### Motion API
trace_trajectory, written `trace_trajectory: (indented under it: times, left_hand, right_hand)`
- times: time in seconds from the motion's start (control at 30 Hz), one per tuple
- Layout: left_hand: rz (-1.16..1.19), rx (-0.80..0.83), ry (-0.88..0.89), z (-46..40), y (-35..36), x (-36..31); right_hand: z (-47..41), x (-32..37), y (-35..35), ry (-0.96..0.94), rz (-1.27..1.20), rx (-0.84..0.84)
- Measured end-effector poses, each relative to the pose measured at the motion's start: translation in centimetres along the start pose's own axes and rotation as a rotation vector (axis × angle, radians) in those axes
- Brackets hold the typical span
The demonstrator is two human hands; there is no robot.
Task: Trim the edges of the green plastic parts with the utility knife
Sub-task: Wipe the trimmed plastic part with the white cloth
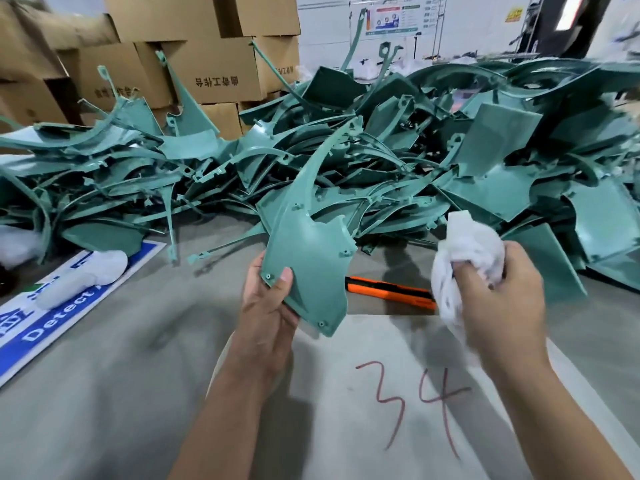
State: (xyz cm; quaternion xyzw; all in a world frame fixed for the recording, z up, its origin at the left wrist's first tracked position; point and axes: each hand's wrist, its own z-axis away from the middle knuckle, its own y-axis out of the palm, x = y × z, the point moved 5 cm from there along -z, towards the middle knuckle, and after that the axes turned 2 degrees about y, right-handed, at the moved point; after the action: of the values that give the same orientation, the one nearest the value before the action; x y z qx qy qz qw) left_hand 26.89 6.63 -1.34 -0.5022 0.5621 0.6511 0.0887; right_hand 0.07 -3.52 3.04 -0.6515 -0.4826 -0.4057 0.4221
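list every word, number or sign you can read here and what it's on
"34", handwritten in red on the grey sheet on the table.
"Detect", white letters on the blue sign at left; the rest is cut off or covered.
Chinese characters on the cardboard boxes: upside down, too blurred to read surely.
Wall poster: too small to read.
Yellow sign: blurred.

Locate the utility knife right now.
In the head view the orange utility knife lies flat on the grey table, right of centre, between the green part in the left hand and the right hand gripping a white cloth.
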Motion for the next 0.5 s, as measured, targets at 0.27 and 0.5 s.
trace_trajectory:
  times: [0.27, 0.5]
  left_hand:
    - [-0.044, -0.185, 0.144, 0.2, 0.6, 0.3]
    - [0.029, -0.185, 0.032, 1.1, 1.4, 1.4]
  right_hand:
    - [7.0, 3.9, 10.7, 0.188, -0.351, 0.552]
    - [7.6, 2.7, 11.2, -0.154, 0.063, 0.347]
